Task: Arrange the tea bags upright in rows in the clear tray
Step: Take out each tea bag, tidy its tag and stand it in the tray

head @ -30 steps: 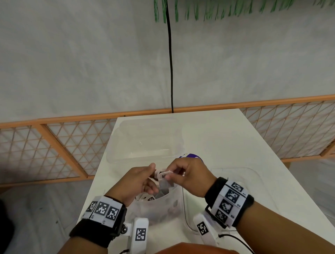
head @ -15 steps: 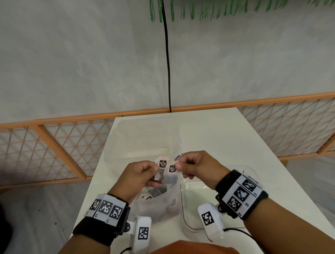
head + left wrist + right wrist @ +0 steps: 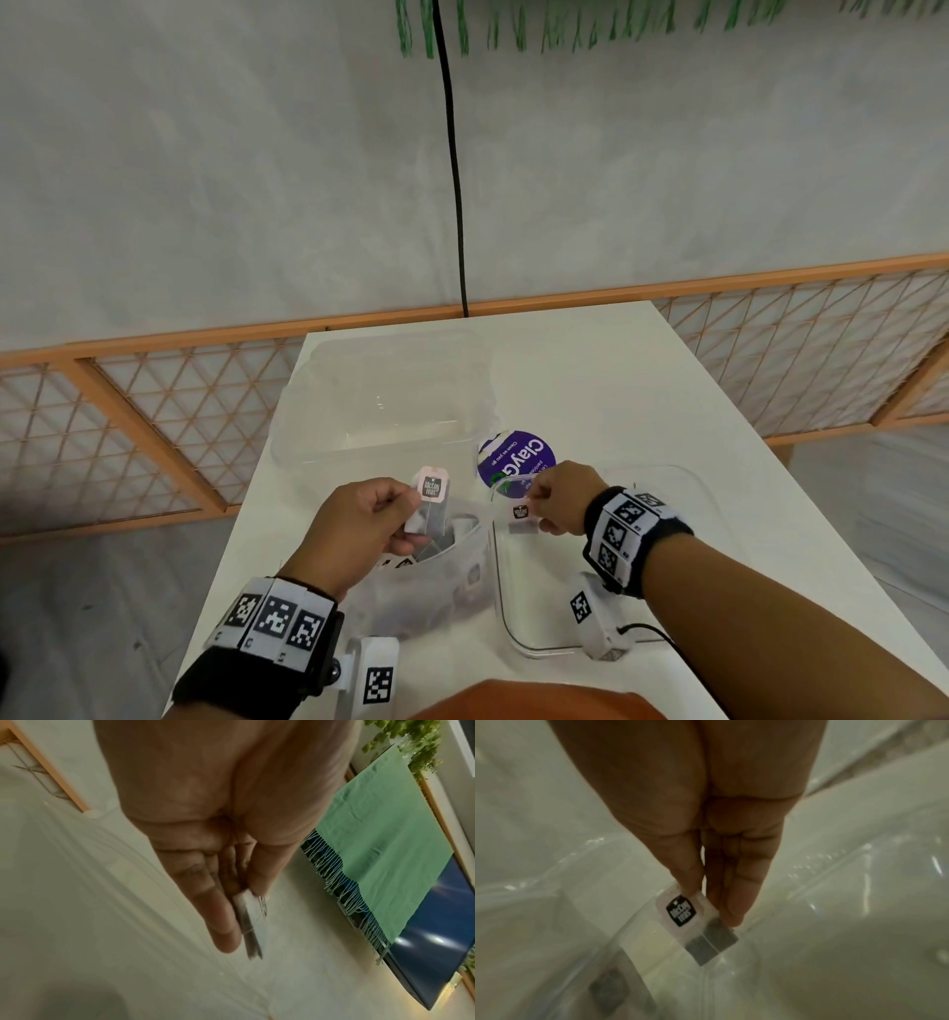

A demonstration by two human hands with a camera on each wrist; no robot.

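Two tea bags [image 3: 430, 501] up | left hand [image 3: 354, 529] pinching one, right hand [image 3: 557, 498] pinching another [image 3: 698, 925] over tray [image 3: 683, 478] | feel light, limp, tearable | hold top edge, not tag.

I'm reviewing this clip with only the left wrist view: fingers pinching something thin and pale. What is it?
Observer: The head view shows the left hand pinching a tea bag whose pink tag has a dark printed label.
Operator: Is the other hand busy?
Observer: Yes. The right hand pinches a second tea bag over the near left corner of the shallow clear tray.
Operator: Any bags standing in that tray yet?
Observer: None that I can see. More tea bags sit in a translucent pouch below the left hand.
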